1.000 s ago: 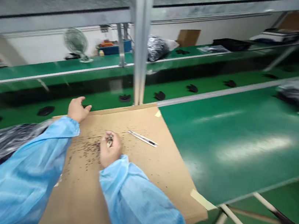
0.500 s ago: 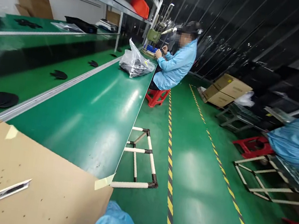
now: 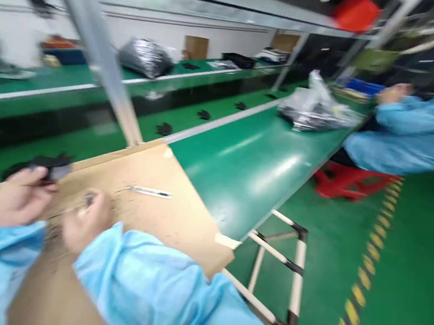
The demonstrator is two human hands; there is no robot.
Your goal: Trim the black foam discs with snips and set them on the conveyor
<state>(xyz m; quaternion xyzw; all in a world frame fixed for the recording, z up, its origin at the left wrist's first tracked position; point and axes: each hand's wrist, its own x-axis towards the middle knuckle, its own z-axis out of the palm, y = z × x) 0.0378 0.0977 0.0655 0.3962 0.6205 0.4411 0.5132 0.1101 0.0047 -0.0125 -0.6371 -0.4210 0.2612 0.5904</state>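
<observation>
L hand (image 3: 18,200) clenched on floppy black rubbery cut piece (image 3: 52,168), at edge of corrugated cardboard sheet (image 3: 178,205) on glossy green bench (image 3: 248,172). R hand (image 3: 85,222) pinching small item (image 3: 88,199), blurred, can't tell what. Slim metal utility knife (image 3: 148,191) lies flat w/ dark specks (image 3: 54,231) nearby.

We see a glossy green tabletop (image 3: 248,172) beneath a matt, rough cardboard sheet (image 3: 165,187), a smooth metal strip (image 3: 148,191), a crinkled clear plastic bag (image 3: 317,109), and soft light-blue cloth sleeves (image 3: 135,285).
</observation>
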